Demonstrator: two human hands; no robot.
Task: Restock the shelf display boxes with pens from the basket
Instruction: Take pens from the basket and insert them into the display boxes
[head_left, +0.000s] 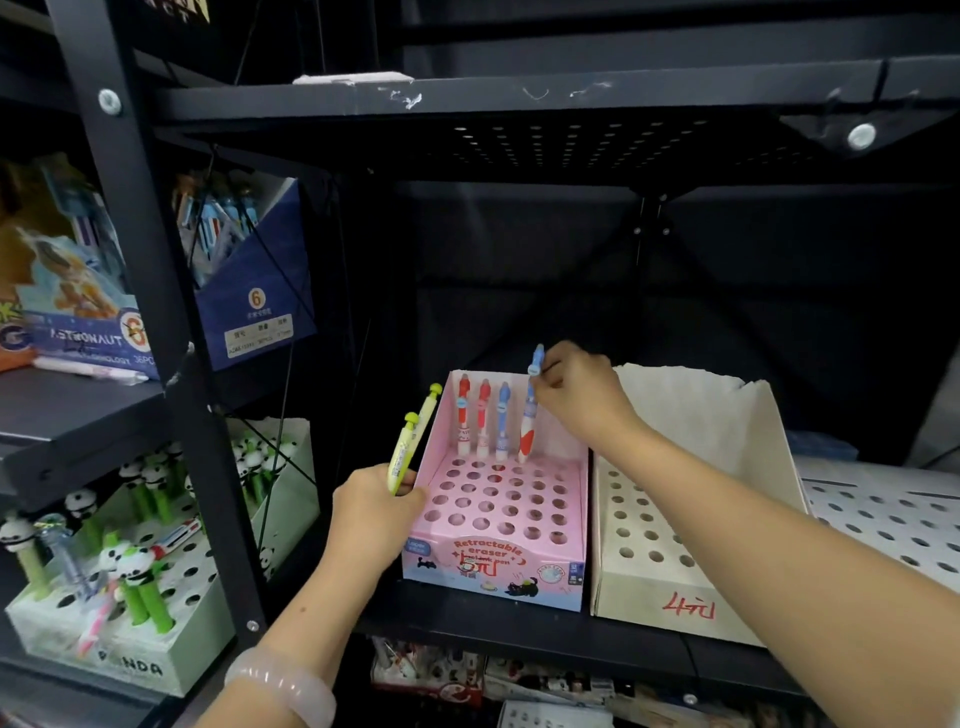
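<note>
The fingers (551, 375) of the right hand (582, 397) are pinched round the upper barrel of a blue-capped pen with a red-and-white lower body (529, 415), which is held near-upright with its tip at a hole in the back row of the pink perforated cardboard display box (498, 519). The fingers of the left hand (376, 512) are curled round two yellow-green pens with mushroom-shaped caps (410, 441), which are held tilted just beside the left wall of the box.

Three pens are already seated in the back row to the left of the held one: two red-capped pens (472, 415) and one blue-capped pen (503, 423). The remaining rows of holes are unfilled. The step in hand is judged to be the seating of the fourth pen; the task is at an early stage. The next move is expected to require a straight downward push until the pen is stopped in its hole, followed by release and the transfer of a yellow-green pen to the right hand. The basket is not in view.

The right forearm is extended diagonally from lower right across a beige perforated display box (675, 519), which stands empty just beside the pink one. The left wrist, on which a pale pink bangle (285, 686) is worn, is raised from below. Both boxes are carried on a black metal shelf (519, 631).
</note>
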